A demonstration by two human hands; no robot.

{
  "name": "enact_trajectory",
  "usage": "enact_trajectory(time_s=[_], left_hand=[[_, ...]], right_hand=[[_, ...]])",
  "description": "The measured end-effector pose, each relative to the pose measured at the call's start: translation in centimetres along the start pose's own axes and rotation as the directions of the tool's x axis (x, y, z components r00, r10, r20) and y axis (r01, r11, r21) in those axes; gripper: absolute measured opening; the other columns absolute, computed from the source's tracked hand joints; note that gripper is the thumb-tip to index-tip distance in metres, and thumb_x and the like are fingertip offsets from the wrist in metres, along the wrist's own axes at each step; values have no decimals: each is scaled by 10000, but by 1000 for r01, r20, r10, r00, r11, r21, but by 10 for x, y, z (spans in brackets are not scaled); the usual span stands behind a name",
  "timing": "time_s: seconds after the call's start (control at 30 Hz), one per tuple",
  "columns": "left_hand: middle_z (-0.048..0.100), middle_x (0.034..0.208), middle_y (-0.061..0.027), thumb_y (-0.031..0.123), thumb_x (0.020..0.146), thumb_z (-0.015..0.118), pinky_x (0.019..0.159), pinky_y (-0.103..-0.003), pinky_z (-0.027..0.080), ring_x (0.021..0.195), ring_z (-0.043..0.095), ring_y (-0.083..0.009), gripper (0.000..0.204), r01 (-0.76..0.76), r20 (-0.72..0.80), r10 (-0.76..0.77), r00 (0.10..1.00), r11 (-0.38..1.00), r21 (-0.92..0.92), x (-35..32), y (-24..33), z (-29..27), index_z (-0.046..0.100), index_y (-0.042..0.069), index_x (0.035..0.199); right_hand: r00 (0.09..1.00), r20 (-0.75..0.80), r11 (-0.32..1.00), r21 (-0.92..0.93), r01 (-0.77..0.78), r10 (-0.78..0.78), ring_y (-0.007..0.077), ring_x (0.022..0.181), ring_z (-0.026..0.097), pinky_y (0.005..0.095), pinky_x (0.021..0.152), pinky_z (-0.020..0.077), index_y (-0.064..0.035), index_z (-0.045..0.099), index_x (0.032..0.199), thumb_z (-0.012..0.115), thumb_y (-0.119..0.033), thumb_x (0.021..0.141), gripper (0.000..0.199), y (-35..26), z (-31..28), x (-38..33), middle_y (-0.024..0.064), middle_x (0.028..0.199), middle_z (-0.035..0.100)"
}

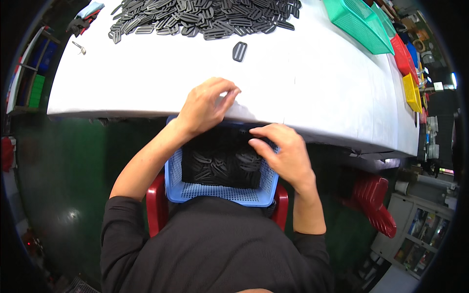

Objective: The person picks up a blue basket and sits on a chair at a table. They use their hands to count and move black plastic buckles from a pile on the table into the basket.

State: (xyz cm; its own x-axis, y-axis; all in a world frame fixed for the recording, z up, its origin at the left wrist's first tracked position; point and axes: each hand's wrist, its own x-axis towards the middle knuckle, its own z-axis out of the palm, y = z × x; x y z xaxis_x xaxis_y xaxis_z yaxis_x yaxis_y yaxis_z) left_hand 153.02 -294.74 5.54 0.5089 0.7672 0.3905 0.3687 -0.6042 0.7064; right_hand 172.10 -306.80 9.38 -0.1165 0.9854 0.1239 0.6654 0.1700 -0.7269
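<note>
Over the perforated blue basket (195, 188) of flat black buckles (220, 163), both hands — left (205, 105), right (286, 154) — grasp nothing.

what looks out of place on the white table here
One black buckle lies alone on the white table, apart from the big pile of black buckles at the far edge. Otherwise nothing looks spilled or damaged. Both hands, left hand and right hand, are over the blue basket.

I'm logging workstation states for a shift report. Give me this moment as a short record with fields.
Left hand: fingers pinched together at the white table edge; contents not visible
Right hand: resting on the blue basket rim
Basket contents: black plastic buckles
Table: large buckle pile, single buckle apart from it
Far right: green basket, red and yellow trays
</note>
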Motion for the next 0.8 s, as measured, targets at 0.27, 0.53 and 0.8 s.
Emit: enact_trajectory(time_s=[0.27, 0.53, 0.8], left_hand=[[578, 1121, -142, 204, 870, 641, 792, -399, 525, 1045, 553, -301, 271, 25, 29, -54, 998, 790, 612, 85, -43, 30, 608, 22, 1068], [687, 933, -141, 134, 865, 625, 773, -371, 532, 871, 660, -277, 215, 194, 126, -233, 964, 946, 261, 89, -45, 0, 673, 18, 1040], [459, 1387, -165, 363, 918, 588, 1048, -579, 301, 1308, 367, -392, 459, 326, -452, -33, 892, 739, 589, 128, -154, -49, 544, 109, 1298]], right_hand=[[782, -363, -1, 907, 420, -506, 147, 442, 555, 355, 598, 537, -78, 548, 505, 492, -151, 922, 427, -78, -121, 7, 39, 534, 592], [645, -433, -439, 883, 164, -630, 192, 469, 550, 392, 591, 540, -67, 520, 514, 487, -118, 909, 399, -93, -110, 38, 79, 550, 553], [613, -440, -506, 859, 75, -656, 217, 522, 544, 406, 592, 530, -55, 507, 575, 502, -94, 900, 327, -72, -114, 64, 103, 597, 526]])
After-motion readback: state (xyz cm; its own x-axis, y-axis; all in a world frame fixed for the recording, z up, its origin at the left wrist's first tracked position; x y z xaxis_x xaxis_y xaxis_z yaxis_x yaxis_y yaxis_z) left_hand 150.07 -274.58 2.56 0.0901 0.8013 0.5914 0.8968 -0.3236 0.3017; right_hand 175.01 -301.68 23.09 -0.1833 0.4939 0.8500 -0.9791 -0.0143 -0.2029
